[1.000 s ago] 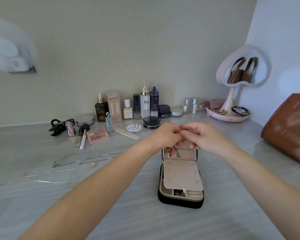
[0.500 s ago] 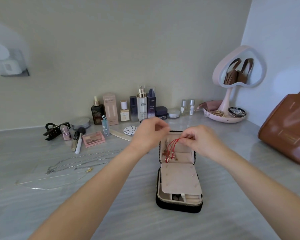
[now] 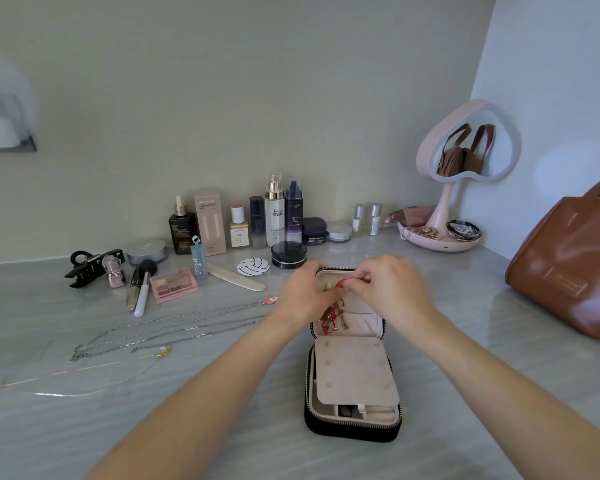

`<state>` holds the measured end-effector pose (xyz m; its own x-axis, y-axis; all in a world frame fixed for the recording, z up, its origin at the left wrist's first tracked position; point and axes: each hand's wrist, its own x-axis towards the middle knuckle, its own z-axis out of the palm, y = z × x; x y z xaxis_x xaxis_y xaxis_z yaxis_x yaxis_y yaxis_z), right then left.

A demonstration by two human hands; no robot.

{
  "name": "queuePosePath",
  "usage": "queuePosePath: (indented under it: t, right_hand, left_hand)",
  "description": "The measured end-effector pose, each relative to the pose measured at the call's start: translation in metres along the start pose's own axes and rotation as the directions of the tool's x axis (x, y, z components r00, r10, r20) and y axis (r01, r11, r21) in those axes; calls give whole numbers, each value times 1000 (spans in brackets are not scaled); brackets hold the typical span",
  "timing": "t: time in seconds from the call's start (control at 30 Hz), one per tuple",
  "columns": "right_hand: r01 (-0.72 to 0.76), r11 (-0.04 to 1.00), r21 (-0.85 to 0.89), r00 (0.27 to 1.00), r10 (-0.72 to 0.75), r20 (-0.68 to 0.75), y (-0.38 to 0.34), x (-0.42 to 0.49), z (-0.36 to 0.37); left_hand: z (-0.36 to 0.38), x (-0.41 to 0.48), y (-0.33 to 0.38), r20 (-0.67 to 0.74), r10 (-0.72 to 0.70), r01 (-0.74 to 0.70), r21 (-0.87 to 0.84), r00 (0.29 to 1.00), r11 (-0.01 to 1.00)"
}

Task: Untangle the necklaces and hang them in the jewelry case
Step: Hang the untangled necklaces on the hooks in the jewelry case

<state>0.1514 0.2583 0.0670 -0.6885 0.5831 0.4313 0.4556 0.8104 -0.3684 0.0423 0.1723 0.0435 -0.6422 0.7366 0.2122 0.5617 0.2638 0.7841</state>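
GRIP: red cord necklace is pinched at its top by right grip; left grip is curled alongside, hold cannot be told | LOCATION: draped inside the raised lid of jewelry case | HANDLING: judged light, limp, snag-prone; best taken near the cord ends.

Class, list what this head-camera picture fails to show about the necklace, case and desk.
Head view: where the red necklace attaches inside the jewelry case, hidden by left hand and right hand.
Head view: case compartments, covered by beige flap.
Head view: brown bag, cut by right edge.
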Motion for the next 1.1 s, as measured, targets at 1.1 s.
queuePosePath:
  t: [1.1]
  right_hand:
    - [-45, 997, -65, 996, 50, 69, 5, -39, -3]
  left_hand:
    - [-32, -28, -40, 109, -51, 65, -123, 993, 990]
